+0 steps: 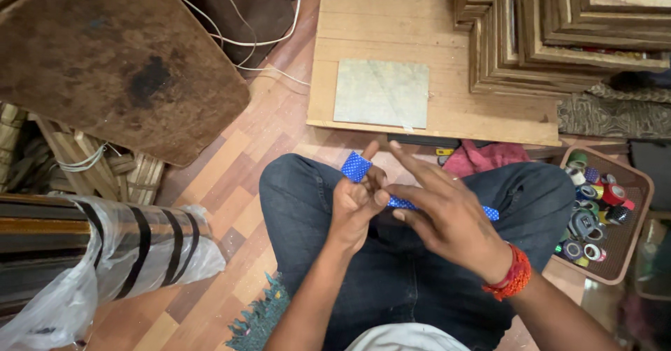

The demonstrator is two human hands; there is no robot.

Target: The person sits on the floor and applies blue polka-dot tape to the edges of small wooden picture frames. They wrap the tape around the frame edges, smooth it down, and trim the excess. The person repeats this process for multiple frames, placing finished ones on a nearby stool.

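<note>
I sit cross-legged on the floor in dark jeans. My left hand (355,208) pinches a strip of blue tape with white dots (356,166), whose free end sticks up above my fingers. The strip runs right under my right hand (440,215) and shows again at its far end (491,213). My right hand lies over the strip with fingers spread, thumb and forefinger pressing on it. A red thread band circles my right wrist.
A low wooden board (419,29) with a grey tile (381,94) lies ahead. Stacked wooden picture frames (559,36) stand at the upper right. A brown tray (632,183) with several tape rolls sits at right. A brown stool top (112,57) and plastic-wrapped frames (91,253) are at left.
</note>
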